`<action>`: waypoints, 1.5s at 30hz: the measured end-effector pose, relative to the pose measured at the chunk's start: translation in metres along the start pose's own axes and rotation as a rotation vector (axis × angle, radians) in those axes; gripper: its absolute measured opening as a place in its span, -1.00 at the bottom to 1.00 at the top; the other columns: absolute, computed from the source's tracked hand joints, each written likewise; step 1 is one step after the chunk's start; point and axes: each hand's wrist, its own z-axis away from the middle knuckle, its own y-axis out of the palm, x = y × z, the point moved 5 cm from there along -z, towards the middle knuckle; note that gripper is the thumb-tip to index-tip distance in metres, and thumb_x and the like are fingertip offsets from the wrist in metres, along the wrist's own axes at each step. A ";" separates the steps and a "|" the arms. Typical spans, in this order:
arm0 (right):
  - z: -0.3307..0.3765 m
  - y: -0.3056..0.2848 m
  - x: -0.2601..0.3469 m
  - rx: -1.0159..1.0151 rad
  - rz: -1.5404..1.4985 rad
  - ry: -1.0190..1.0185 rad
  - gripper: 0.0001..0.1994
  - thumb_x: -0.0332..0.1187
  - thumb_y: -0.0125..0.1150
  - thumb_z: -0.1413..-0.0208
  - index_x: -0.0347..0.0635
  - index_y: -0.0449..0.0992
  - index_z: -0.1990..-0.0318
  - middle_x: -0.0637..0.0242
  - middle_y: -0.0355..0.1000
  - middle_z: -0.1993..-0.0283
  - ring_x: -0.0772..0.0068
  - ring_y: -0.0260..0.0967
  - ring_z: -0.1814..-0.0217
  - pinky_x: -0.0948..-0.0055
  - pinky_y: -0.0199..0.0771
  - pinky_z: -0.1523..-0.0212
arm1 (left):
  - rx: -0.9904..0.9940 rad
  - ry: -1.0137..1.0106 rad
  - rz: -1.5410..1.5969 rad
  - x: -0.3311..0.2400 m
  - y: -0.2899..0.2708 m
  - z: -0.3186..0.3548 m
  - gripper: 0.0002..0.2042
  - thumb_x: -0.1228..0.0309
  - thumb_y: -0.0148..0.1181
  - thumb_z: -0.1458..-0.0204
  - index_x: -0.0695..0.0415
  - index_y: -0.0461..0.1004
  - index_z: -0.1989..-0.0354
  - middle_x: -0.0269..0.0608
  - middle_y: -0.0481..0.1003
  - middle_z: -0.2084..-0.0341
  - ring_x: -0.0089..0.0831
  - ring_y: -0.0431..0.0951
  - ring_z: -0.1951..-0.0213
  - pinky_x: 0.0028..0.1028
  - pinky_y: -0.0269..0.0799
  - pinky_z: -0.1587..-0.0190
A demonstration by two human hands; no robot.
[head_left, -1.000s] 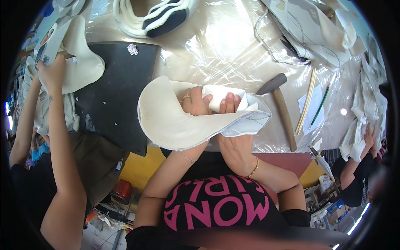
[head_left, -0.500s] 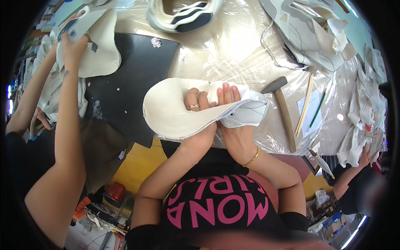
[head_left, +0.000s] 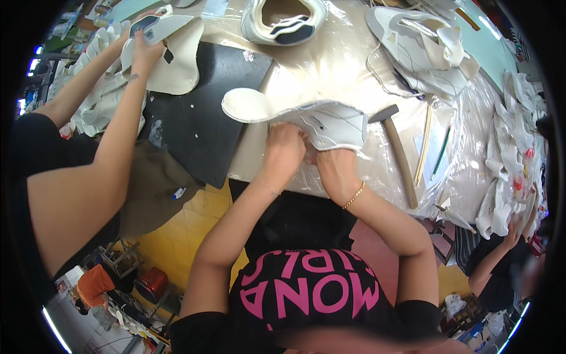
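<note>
A white shoe upper (head_left: 330, 125) with a broad cream flap (head_left: 246, 106) is held up over the table's near edge. My left hand (head_left: 285, 146) grips it from below near the flap, its fingers bent and largely hidden. At the stitched end, my right hand (head_left: 338, 168) is under the upper and holds it, with the fingertips out of sight behind the material. The upper's outer side now faces me. To its right lies a hammer (head_left: 398, 158) with a wooden handle.
Beyond my hands stands a white shoe (head_left: 283, 26); at far right is a heap of uppers (head_left: 421, 44). Two pale sticks (head_left: 424, 144) and a green pencil (head_left: 442, 154) lie past the hammer. At left, a co-worker's hands (head_left: 144, 50) hold white pieces over a black mat (head_left: 197, 112).
My hands have tipped the upper over, so its outer side shows and my fingers have gone behind it. The co-worker's arms and the surroundings at left have shifted right in the picture.
</note>
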 end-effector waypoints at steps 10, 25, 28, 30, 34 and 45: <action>0.003 -0.014 0.007 -0.032 0.083 -0.109 -0.64 -0.32 0.31 0.14 -0.22 0.56 0.12 0.15 0.52 0.17 0.15 0.46 0.09 0.29 0.40 0.12 | 0.083 -0.151 -0.079 0.010 0.009 0.001 -0.83 0.65 0.04 0.08 0.32 0.58 0.36 0.22 0.55 0.41 0.09 0.57 0.27 -0.12 0.46 0.14; -0.002 0.013 0.022 -0.150 0.007 0.005 -0.41 -0.33 -0.01 -0.10 -0.15 0.16 -0.35 0.16 0.00 -0.43 0.06 -0.05 -0.38 -0.09 0.00 -0.29 | -0.046 -0.171 -0.052 0.014 0.007 0.007 -0.73 0.55 0.12 -0.05 0.28 0.33 0.06 0.16 0.42 0.11 0.09 0.46 0.11 -0.12 0.41 0.08; -0.006 0.021 0.020 -0.106 0.019 0.005 -0.41 -0.35 -0.05 -0.14 -0.19 0.12 -0.37 0.12 0.01 -0.42 0.01 -0.01 -0.32 -0.08 0.01 -0.27 | -0.044 -0.164 -0.018 0.022 0.013 0.009 -0.72 0.61 0.11 -0.01 0.28 0.34 0.06 0.17 0.41 0.11 0.12 0.45 0.10 -0.11 0.41 0.07; -0.009 0.022 0.021 -0.113 -0.120 -0.017 -0.42 -0.37 -0.09 -0.15 -0.21 0.10 -0.37 0.11 0.00 -0.41 -0.01 -0.01 -0.30 -0.05 0.02 -0.26 | -0.066 -0.119 -0.026 0.024 0.014 0.011 -0.68 0.64 0.11 0.00 0.29 0.33 0.03 0.19 0.41 0.11 0.15 0.43 0.08 -0.09 0.39 0.04; -0.016 0.013 0.024 -0.209 -0.132 -0.027 -0.36 -0.37 -0.07 -0.12 -0.27 0.02 -0.39 0.12 -0.01 -0.35 -0.03 0.02 -0.21 -0.02 0.05 -0.25 | 0.011 -0.158 0.036 0.026 0.014 0.017 -0.52 0.62 -0.02 -0.05 0.24 0.20 -0.22 0.31 0.29 -0.02 0.26 0.33 -0.02 0.02 0.28 -0.08; 0.003 0.033 0.021 -0.072 -0.112 -0.191 -0.42 -0.35 -0.05 -0.11 -0.39 0.13 -0.30 -0.17 -0.01 -0.36 -0.11 -0.08 -0.41 -0.11 -0.12 -0.35 | -0.047 -0.006 -0.142 0.023 0.014 0.018 -0.54 0.41 -0.02 -0.14 0.05 0.20 -0.26 0.08 0.33 0.09 0.07 0.36 0.08 -0.09 0.32 0.00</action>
